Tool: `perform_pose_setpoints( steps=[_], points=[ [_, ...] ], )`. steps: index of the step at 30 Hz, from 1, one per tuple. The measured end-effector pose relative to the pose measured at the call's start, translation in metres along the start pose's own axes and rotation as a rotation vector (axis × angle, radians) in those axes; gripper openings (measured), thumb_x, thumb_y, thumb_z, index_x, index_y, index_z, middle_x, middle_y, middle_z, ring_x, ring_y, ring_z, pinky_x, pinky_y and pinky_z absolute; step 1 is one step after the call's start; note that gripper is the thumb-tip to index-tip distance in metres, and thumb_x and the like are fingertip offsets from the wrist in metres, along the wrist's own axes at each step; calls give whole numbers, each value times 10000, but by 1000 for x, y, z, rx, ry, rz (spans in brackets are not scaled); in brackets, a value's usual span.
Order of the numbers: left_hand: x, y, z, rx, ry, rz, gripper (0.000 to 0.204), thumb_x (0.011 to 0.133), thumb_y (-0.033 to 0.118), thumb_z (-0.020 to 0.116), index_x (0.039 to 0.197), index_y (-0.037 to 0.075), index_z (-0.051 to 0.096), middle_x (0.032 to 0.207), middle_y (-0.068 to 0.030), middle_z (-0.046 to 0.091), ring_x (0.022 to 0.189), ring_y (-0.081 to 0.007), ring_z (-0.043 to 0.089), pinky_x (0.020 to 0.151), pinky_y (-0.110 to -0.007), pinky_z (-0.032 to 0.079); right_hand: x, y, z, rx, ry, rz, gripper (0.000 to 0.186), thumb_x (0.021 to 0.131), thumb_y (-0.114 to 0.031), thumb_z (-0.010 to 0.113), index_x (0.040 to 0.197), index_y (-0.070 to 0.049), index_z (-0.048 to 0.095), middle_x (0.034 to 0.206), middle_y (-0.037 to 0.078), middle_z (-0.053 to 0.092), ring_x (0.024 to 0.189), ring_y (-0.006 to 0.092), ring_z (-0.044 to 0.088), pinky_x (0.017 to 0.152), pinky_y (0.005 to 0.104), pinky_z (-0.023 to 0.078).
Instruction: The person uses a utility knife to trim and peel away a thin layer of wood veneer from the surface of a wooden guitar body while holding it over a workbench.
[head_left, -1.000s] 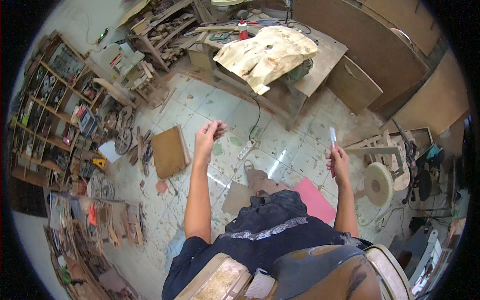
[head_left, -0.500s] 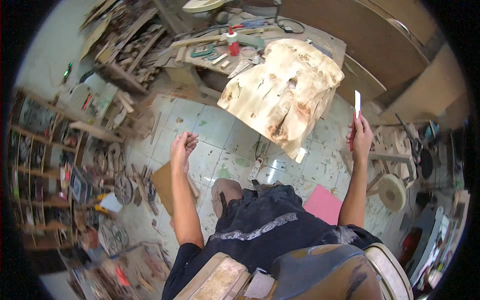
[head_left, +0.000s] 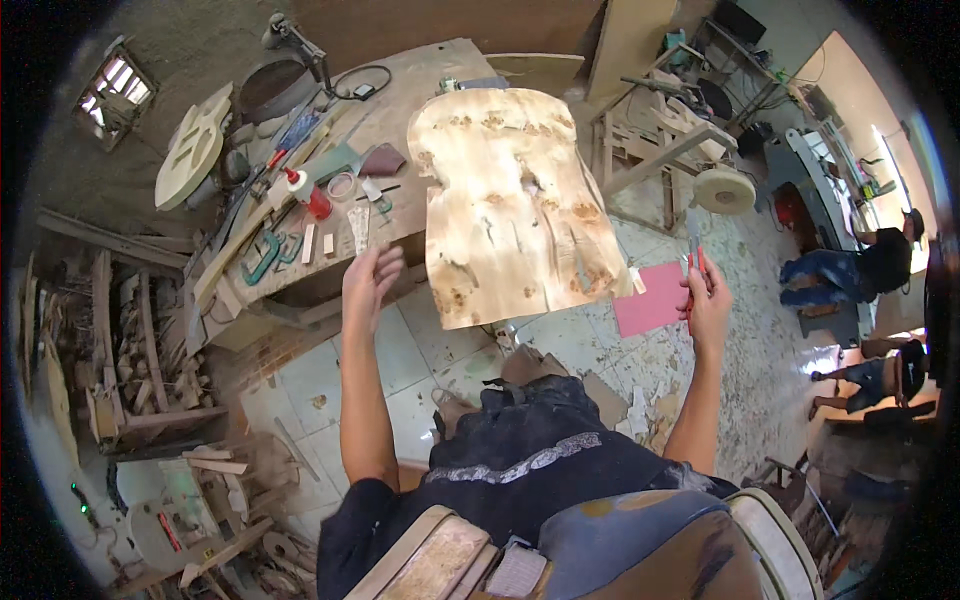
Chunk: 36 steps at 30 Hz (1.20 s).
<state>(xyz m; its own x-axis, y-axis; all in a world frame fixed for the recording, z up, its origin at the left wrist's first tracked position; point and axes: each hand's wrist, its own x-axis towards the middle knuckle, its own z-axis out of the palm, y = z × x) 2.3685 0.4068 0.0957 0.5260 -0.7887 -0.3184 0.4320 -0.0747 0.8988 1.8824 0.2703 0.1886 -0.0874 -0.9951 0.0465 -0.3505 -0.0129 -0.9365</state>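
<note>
Over the workbench's (head_left: 450, 70) near edge lay a broad burl-figured wood slab (head_left: 505, 200), pale, blotchy, waisted like a guitar body, overhanging toward the floor. Left hand (head_left: 368, 280) raised just beside it, fingers loosely spread, holding nothing. Right hand (head_left: 706, 300) clenched around a thin flat tool (head_left: 694, 255) with red grips; kind hard to make out. Pink sheet (head_left: 650, 300) partly hidden behind that hand.

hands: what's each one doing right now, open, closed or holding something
Left hand: open, fingers loosely curled, empty, raised in front of the wooden slab.
Right hand: closed on a thin flat metal tool.
</note>
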Motion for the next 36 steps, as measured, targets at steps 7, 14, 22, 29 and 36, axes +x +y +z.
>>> perform_pose_setpoints(
  steps=[7, 14, 22, 29, 36],
  points=[
    [78, 13, 42, 35, -234, -68, 638, 1034, 439, 540, 1396, -79, 454, 1343, -229, 583, 1191, -275, 608, 1035, -382, 499, -68, -53, 23, -32, -21, -59, 465, 990, -114, 588, 1450, -72, 535, 904, 35, 651, 574, 43, 548, 465, 201, 436],
    [144, 0, 58, -10, -297, -135, 779, 932, 560, 650, 1377, -48, 453, 1363, -243, 532, 1225, -293, 566, 1052, -417, 458, -61, -105, 79, -201, -228, -161, 435, 967, -71, 621, 1399, -47, 579, 1049, 85, 712, 695, 99, 630, 604, 259, 520],
    [198, 8, 60, -184, -375, -99, 283, 950, 281, 699, 1084, 46, 618, 1065, -78, 681, 966, -177, 650, 896, -342, 531, 17, -158, 215, -576, -530, -718, 390, 923, -128, 673, 1305, -70, 626, 1088, 182, 712, 914, 339, 699, 792, 408, 549],
    [203, 14, 67, -251, -390, -129, 175, 960, 182, 683, 1048, 36, 644, 959, -53, 706, 849, -150, 673, 798, -301, 555, 69, -186, 317, -822, -589, -853, 305, 934, -194, 630, 1213, -74, 653, 958, 208, 711, 843, 388, 684, 756, 480, 539],
    [206, 16, 64, -133, -354, -114, 175, 938, 196, 714, 981, 29, 682, 897, -43, 707, 751, -126, 673, 697, -266, 547, 64, -203, 361, -1040, -665, -760, 304, 921, -159, 615, 1208, -78, 677, 866, 188, 706, 798, 375, 683, 724, 485, 545]
  ],
)
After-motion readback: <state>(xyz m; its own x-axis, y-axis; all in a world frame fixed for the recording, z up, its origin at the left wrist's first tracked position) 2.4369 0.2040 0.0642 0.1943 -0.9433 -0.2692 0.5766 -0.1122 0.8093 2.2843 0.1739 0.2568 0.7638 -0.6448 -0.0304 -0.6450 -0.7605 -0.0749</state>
